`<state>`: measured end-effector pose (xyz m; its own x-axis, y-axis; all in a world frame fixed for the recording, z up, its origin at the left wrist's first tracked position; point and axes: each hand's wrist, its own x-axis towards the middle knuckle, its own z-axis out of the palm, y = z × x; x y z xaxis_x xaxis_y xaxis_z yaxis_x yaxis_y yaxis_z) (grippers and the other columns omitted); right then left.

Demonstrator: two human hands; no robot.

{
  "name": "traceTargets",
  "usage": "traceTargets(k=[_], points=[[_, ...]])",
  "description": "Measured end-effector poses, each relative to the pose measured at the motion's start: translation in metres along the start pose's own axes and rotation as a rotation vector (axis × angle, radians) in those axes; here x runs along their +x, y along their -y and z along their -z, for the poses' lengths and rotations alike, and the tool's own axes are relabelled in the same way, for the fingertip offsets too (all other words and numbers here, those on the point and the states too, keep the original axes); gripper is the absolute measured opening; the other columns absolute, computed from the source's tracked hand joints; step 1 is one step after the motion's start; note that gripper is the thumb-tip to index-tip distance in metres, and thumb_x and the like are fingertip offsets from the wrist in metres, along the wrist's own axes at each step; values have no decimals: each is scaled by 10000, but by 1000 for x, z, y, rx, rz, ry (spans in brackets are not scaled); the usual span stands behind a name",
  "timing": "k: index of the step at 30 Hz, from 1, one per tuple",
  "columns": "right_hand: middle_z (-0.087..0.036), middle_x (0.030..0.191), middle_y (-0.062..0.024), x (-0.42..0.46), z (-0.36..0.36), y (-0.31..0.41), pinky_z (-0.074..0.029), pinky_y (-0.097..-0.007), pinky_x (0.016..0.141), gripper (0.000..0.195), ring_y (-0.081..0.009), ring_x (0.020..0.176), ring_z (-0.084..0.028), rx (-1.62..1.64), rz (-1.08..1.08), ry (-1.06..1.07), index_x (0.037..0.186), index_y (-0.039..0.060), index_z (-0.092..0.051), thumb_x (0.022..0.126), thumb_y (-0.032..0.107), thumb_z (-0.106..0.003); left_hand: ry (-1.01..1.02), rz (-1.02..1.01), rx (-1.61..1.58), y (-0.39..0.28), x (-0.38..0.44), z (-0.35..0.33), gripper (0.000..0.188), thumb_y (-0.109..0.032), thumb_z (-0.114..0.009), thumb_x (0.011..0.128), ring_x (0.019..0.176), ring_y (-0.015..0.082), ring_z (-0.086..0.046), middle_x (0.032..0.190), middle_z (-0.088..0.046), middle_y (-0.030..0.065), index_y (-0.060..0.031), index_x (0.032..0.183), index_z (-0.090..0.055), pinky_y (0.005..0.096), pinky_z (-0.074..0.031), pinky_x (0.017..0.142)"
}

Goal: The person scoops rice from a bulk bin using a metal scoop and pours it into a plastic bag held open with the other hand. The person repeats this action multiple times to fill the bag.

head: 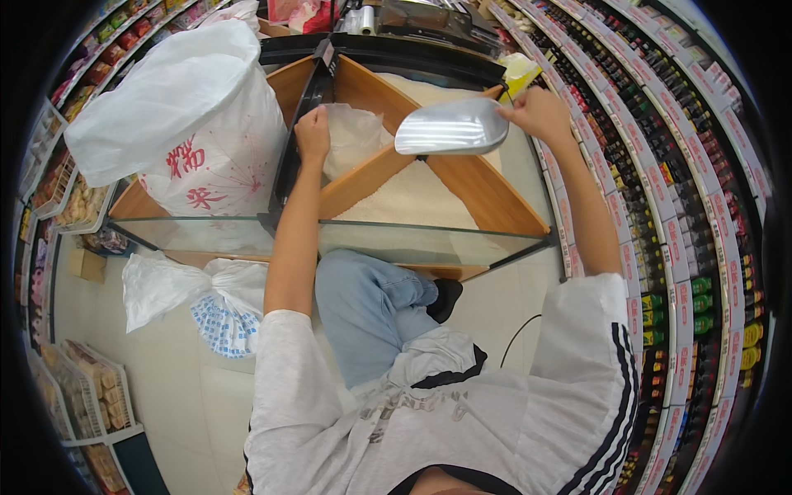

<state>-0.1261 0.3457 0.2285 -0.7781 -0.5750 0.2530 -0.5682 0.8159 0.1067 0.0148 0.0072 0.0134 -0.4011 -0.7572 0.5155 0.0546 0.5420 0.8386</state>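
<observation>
My left hand (313,137) is closed on the edge of a translucent plastic bag (352,139) beside the black bar of a rice display bin. White grain sits inside the bag, which rests in the bin's left compartment. With my right hand (539,114) I grip the handle of a shiny scoop (451,129), raised over the crossing of the wooden dividers (371,170). Whether the scoop holds anything is hard to tell. Loose white rice (411,198) fills the near compartment, and more pale grain (421,91) lies in the far one.
A large white sack with red writing (210,154) stands in the bin to the left. The glass front panel (427,244) runs before my knees. A knotted white bag (216,303) is on the floor. Bottle-filled shelves (656,185) rise at right; snack baskets (93,383) stand at left.
</observation>
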Motion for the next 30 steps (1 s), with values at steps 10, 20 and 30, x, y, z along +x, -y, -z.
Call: traceTargets(k=[10,20,30], points=[[-697,753,-107,-101,-131,-55,-502,-308,669,187,-187,708,-662,642,14,205,853,28,-728,731,151,-800,45,-96,118,10,3,-6,387,-358,-504,940,818,447,-623,830,-614,271,0,897,-643,480,-465,694],[-706,791,-73,-31,-172,-25,-509,-281,690,274,-152,735,-663,798,118,16,900,26,-726,696,166,-843,67,-117,171,13,7,-2,406,-342,-507,947,600,288,-535,653,-517,205,34,805,-565,418,-416,618],[-722,847,-79,-9,-228,0,-519,-217,608,190,-109,688,-673,1499,-94,16,984,-17,-663,901,151,-691,60,-138,157,18,13,-8,401,-320,-518,952,575,182,-468,610,-449,157,37,770,-518,381,-399,591]])
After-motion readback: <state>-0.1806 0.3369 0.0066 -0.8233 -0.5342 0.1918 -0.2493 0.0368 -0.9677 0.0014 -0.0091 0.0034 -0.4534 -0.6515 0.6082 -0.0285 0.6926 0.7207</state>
